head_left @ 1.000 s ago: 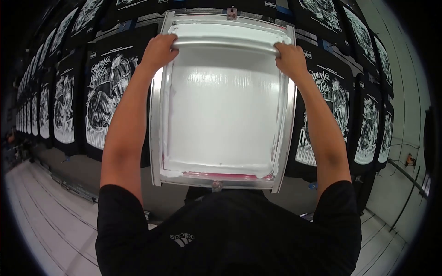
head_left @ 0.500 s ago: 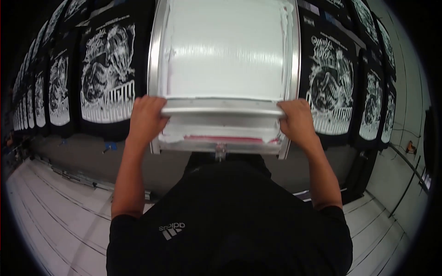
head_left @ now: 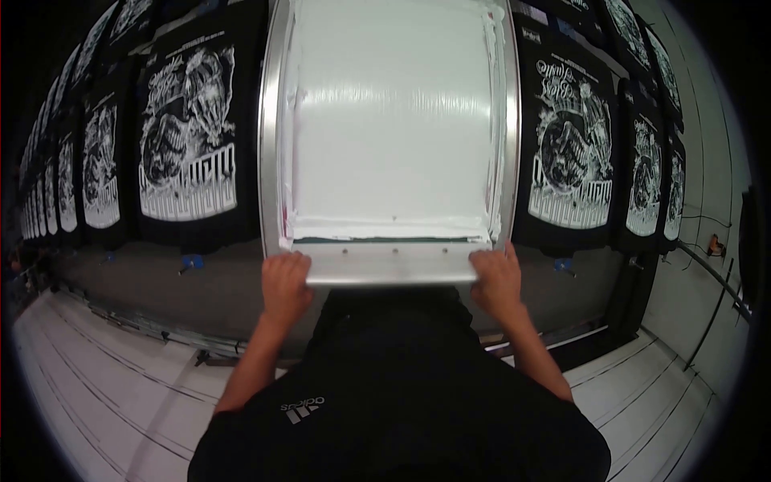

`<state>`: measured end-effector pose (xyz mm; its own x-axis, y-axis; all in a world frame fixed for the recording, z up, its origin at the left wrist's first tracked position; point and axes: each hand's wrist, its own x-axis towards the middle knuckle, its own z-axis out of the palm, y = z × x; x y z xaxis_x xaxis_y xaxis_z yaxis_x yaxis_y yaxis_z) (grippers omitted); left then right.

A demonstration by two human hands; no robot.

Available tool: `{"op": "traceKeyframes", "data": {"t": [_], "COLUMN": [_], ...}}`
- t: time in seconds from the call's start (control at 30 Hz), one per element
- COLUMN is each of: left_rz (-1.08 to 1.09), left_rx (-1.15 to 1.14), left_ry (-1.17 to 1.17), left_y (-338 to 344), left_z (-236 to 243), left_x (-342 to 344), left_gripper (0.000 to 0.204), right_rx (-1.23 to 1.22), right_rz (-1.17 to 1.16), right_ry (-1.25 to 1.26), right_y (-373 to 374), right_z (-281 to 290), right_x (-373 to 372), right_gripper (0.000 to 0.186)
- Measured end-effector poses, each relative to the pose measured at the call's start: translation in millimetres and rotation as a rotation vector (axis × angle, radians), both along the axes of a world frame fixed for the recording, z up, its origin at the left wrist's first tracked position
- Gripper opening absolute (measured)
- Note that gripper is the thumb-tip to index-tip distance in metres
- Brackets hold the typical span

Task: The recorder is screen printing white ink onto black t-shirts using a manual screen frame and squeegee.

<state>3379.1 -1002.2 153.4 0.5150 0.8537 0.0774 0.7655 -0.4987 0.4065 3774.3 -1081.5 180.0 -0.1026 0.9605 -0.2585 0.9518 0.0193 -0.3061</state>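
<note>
Gripping a long metal squeegee (head_left: 391, 267) at each end, the left hand (head_left: 285, 283) and right hand (head_left: 495, 279) clamp it at the near edge of a white-inked printing screen (head_left: 389, 120), flanked by black shirts (head_left: 186, 132) bearing white prints.

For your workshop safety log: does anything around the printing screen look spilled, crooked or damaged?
Nothing stands out. Both hands, left hand and right hand, hold the squeegee bar level at the screen frame's near edge; white ink stays inside it.
</note>
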Motion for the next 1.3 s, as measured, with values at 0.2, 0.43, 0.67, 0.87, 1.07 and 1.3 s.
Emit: {"op": "traceKeyframes", "data": {"t": [0.2, 0.43, 0.67, 0.87, 1.07, 1.3], "left_rz": [-0.014, 0.003, 0.067, 0.004, -0.099, -0.047], "left_rx": [0.134, 0.270, 0.072, -0.057, -0.203, -0.105], "left_ry": [0.000, -0.014, 0.205, 0.219, 0.108, 0.002], "left_y": [142.4, 356.6, 491.5, 376.9, 87.9, 37.1], "left_z": [-25.3, -33.3, -3.3, 34.2, 46.6, 16.4], "left_x": [37.8, 93.8, 125.2, 79.7, 15.7, 10.0], "left_gripper": [0.040, 0.031, 0.044, 0.034, 0.033, 0.037], "right_rx": [0.221, 0.343, 0.169, 0.099, -0.064, -0.119], "right_rz": [0.027, 0.020, 0.000, 0.009, 0.021, 0.012], "right_ry": [-0.079, -0.152, -0.312, -0.151, 0.029, -0.003], "right_y": [124.4, 331.7, 476.8, 351.8, 70.4, 32.6], "right_z": [-33.2, -49.5, -23.8, 14.3, 34.1, 6.2], "right_x": [34.0, 87.9, 123.2, 90.8, 26.6, 14.2], "right_gripper": [0.043, 0.032, 0.045, 0.039, 0.041, 0.043]}}
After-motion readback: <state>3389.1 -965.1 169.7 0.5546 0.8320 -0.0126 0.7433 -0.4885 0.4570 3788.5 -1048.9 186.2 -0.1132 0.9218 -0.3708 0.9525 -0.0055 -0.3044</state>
